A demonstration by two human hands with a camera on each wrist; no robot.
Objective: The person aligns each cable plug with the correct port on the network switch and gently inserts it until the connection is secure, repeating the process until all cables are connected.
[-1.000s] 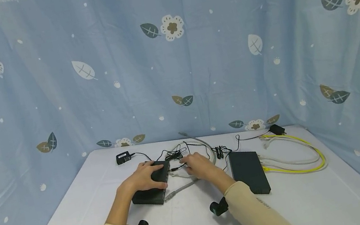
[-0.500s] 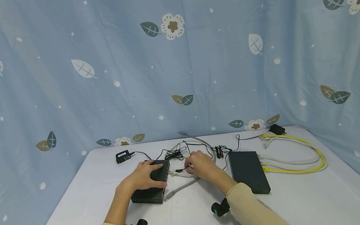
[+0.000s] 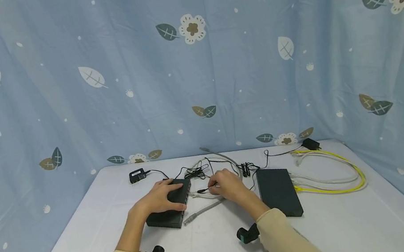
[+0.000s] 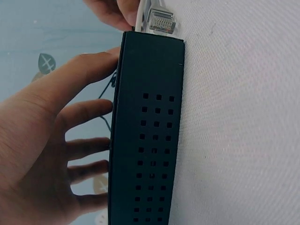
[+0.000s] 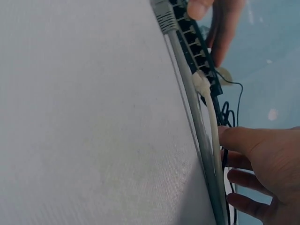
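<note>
My left hand [image 3: 160, 199] rests on top of a black network switch [image 3: 163, 219], fingers spread across its lid. In the left wrist view the switch [image 4: 136, 65] shows its vented side, with the hand's fingertips along the top edge. My right hand [image 3: 229, 185] pinches a thin black power cable, its plug [image 3: 201, 191] pointing left toward the switch's port side, apart from it. A grey network cable [image 5: 192, 101] and a white one [image 5: 211, 105] run beside that hand. Whether the white connector sits in a port I cannot tell. Row of ports [image 5: 190, 37] shows in the right wrist view.
A second black switch [image 3: 279, 193] lies at right, with yellow [image 3: 335, 192] and white network cables at its side. Black power adapters [image 3: 138, 176] stand at back left and back right [image 3: 311, 144]. Bundled black cords [image 3: 195, 172] lie between the switches, before a blue curtain [image 3: 193, 78].
My right hand has drawn the black plug slightly right, away from the left switch, and then stayed nearly still. My left hand has kept its place on the switch.
</note>
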